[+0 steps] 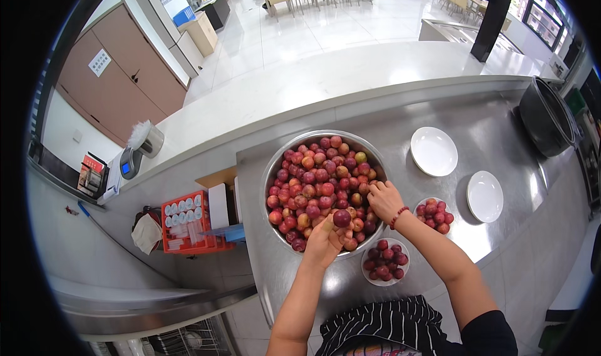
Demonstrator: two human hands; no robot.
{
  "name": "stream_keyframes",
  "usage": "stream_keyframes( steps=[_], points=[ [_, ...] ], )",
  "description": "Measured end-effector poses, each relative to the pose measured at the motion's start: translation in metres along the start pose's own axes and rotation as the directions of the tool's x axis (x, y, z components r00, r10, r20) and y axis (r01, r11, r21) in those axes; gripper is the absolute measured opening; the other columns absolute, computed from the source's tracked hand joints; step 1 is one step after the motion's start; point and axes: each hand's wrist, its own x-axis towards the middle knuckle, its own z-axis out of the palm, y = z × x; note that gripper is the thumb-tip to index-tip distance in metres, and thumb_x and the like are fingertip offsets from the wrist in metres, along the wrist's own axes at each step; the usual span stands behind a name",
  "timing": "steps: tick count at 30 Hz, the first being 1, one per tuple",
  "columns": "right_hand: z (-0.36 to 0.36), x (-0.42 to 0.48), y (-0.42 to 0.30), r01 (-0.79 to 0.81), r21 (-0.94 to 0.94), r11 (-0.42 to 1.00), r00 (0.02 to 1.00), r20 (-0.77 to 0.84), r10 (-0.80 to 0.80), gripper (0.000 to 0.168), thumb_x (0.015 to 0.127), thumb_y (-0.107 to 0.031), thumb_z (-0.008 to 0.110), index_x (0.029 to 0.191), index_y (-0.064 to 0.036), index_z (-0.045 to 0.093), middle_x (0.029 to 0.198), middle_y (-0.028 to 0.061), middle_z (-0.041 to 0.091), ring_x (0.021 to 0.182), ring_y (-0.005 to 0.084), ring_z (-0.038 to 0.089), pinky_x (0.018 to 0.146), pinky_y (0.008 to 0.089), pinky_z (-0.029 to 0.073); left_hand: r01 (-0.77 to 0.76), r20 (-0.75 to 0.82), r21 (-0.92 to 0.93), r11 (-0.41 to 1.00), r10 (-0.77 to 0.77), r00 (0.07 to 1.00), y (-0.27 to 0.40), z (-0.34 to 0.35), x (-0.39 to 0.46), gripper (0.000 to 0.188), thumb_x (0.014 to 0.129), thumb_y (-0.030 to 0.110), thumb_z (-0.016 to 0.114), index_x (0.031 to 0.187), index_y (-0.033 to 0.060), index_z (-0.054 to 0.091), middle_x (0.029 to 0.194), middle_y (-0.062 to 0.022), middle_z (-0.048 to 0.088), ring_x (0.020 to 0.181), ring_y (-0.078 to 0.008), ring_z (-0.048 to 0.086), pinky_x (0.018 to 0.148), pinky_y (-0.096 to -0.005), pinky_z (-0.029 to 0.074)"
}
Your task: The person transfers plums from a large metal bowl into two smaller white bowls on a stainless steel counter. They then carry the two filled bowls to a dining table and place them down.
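Observation:
A large steel bowl [267, 168] full of red and yellowish plums [308, 191] stands before me on the steel table [338, 285]. Over its near side, my left hand [327, 238] holds one dark red plum [342, 218] at the fingertips. At the bowl's right side my right hand [385, 200], with a red bead bracelet at the wrist, reaches in among the plums. Its fingertips are partly hidden, so whether they grip a plum is unclear. Below the bowl sits a white plate [386, 283] of dark red plums; a second plate of plums [434, 215] lies under my right forearm's far side.
Two white dishes [434, 151] [485, 196] are on the table's right part. A black pot [544, 116] stands at the far right. Behind the table runs a raised white counter [328, 79]. Left of the table is a red crate [185, 215] with lidded cups.

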Motion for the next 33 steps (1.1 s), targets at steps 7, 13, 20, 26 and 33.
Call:
stream_keyframes(
  steps=[7,13,20,26,33],
  points=[
    [0.014,0.005,-0.004,-0.051,-0.051,0.997,0.995,0.083,0.056,0.014,0.078,-0.017,0.057,0.078,-0.013,0.071,0.090,0.0042,0.062,0.094,0.0217,0.058,0.077,0.0345,0.042,-0.075,-0.112,0.437,0.897,0.137,0.984,-0.016,0.010,-0.027,0.042,0.092,0.008,0.062,0.131,0.0005,0.047,0.111,-0.0116,0.061,0.089,-0.0195,0.064,0.078,-0.0323,0.055],
    [0.015,0.004,0.000,-0.065,0.009,0.998,0.997,0.039,0.064,0.013,0.082,-0.018,0.055,0.079,-0.013,0.066,0.093,0.0053,0.062,0.089,0.0191,0.060,0.077,0.0340,0.043,0.002,-0.065,0.716,0.698,0.063,0.996,-0.042,0.001,-0.074,0.048,0.089,0.003,0.066,0.133,0.0011,0.049,0.115,-0.0072,0.058,0.101,-0.0176,0.062,0.084,-0.0297,0.053],
    [0.010,0.011,-0.007,-0.095,-0.047,0.994,0.975,0.197,0.103,0.017,0.083,-0.017,0.055,0.076,-0.014,0.070,0.092,0.0050,0.062,0.092,0.0198,0.061,0.078,0.0346,0.043,-0.132,0.130,0.991,0.003,0.181,0.975,-0.104,-0.017,-0.075,0.040,0.085,0.009,0.070,0.122,0.0026,0.056,0.110,-0.0117,0.058,0.091,-0.0234,0.066,0.075,-0.0326,0.054],
    [-0.014,0.000,0.003,-0.229,0.119,0.966,0.973,0.068,0.222,0.012,0.080,-0.013,0.063,0.090,-0.008,0.067,0.096,0.0084,0.061,0.092,0.0231,0.063,0.074,0.0359,0.049,-0.152,0.185,0.974,-0.166,0.206,0.961,-0.125,-0.032,-0.045,0.037,0.085,0.009,0.065,0.121,0.0032,0.057,0.115,-0.0164,0.059,0.100,-0.0372,0.060,0.084,-0.0424,0.050],
    [-0.063,-0.081,0.012,-0.315,0.947,-0.065,0.877,0.317,0.362,0.030,0.086,-0.005,0.068,0.114,-0.001,0.057,0.106,0.0112,0.062,0.086,0.0184,0.065,0.073,0.0301,0.053,-0.158,0.183,0.970,-0.187,0.124,0.975,-0.135,-0.054,-0.033,0.037,0.086,0.008,0.063,0.121,0.0012,0.057,0.123,-0.0182,0.057,0.108,-0.0386,0.058,0.092,-0.0427,0.048]
  ],
)
